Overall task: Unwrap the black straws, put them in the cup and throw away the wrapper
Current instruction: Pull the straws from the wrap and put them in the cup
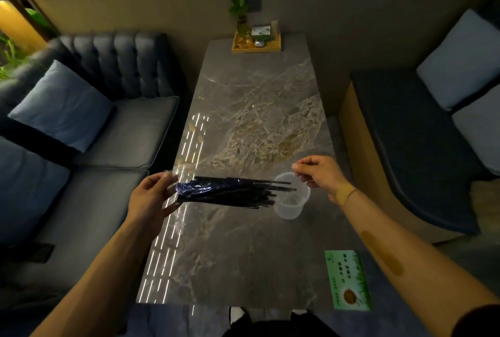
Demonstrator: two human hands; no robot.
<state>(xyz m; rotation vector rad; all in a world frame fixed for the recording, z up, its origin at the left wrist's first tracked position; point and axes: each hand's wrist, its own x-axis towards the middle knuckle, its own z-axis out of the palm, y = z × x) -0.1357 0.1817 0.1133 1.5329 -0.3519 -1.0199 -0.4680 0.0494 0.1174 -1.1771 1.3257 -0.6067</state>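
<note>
Though beside straws [232, 192], cup [292, 198] empty

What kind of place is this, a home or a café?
Probably a café or restaurant booth: a long grey marble-patterned table stands between a dark tufted sofa and a cushioned bench, with a wooden condiment tray and green printed card.

Table [243, 255] mid open; cup [290, 201] rt, green card [349, 280] near-rt corner.
</note>
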